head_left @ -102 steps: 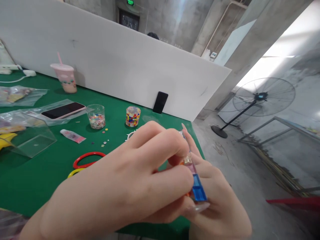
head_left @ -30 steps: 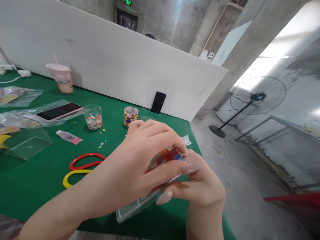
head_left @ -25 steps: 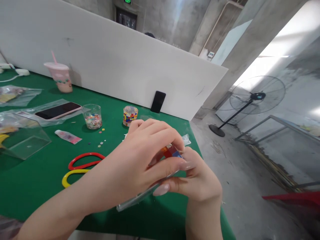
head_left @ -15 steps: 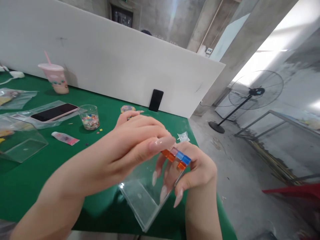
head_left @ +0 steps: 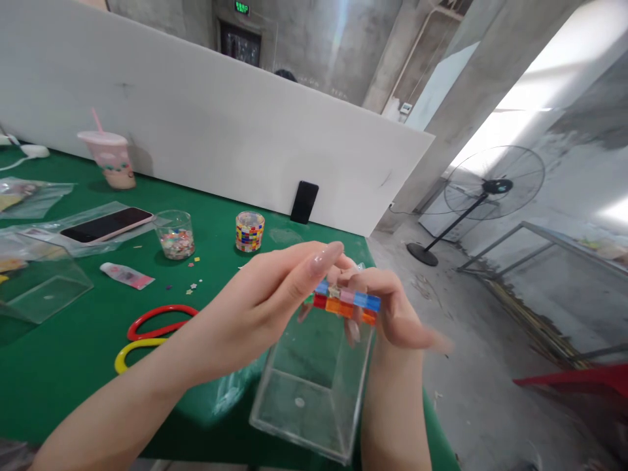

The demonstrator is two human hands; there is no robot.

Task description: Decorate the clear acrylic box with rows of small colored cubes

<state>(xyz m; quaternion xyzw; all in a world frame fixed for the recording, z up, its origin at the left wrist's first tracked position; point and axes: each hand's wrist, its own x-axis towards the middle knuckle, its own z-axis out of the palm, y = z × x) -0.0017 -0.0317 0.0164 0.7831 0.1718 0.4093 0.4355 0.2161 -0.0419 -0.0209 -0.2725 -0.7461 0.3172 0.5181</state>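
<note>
A clear plastic box (head_left: 314,379) is tilted above the front of the green table. Coloured translucent tiles (head_left: 346,302), blue, pink, red and orange, line its upper edge. My left hand (head_left: 275,294) is curved over the left end of the tiles, its thumb on top and its other fingertips partly hidden. At the right end my right hand (head_left: 392,301) holds the box, fingers bent over the tiled edge; its thumb is blurred and stretched out to the right.
On the green table (head_left: 216,206) are scissors (head_left: 161,324), a glue tube (head_left: 126,275), a cup of small pieces (head_left: 176,235), a colourful round jar (head_left: 249,232), a phone (head_left: 106,224), a drink cup (head_left: 110,159) and another clear box (head_left: 49,281). A black phone (head_left: 304,202) leans on the white partition.
The box has turned, so more of its tiled edge shows. My right thumb has swung outward to the right. My left hand has shifted, uncovering the round jar and scissors.
</note>
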